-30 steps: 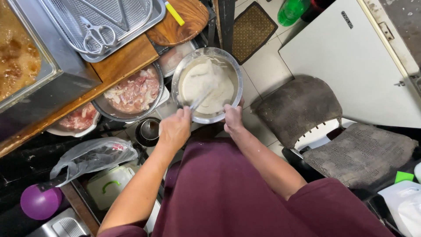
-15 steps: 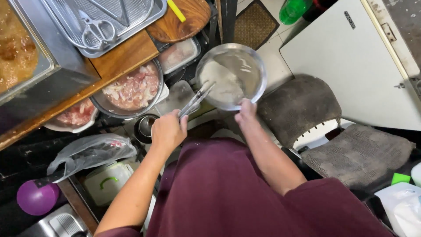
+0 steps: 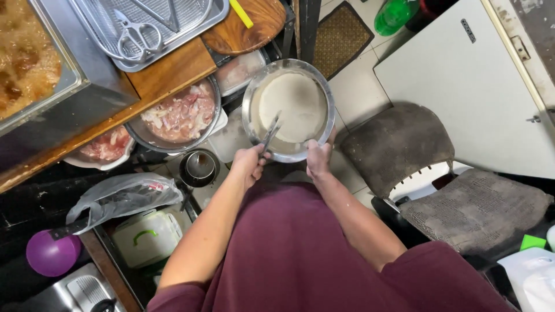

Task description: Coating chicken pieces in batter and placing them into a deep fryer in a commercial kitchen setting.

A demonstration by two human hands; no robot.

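Our left hand [image 3: 250,163] is closed around the handle of a pair of metal tongs [image 3: 269,134], whose tips dip into the pale batter [image 3: 292,107]. Our right hand [image 3: 318,159] grips the near rim of the round steel bowl [image 3: 254,95] that holds the batter, keeping it up in front of us above the floor tiles. Just left of the bowl sits a second metal bowl of raw meat pieces [image 3: 182,114], and beyond it a smaller dish of meat [image 3: 107,145]. Past these, on the wooden desk [image 3: 167,72], lies a steel tray [image 3: 205,16] with a wire rack and scissors [image 3: 139,34]. To our right stands a worn grey chair [image 3: 404,144].
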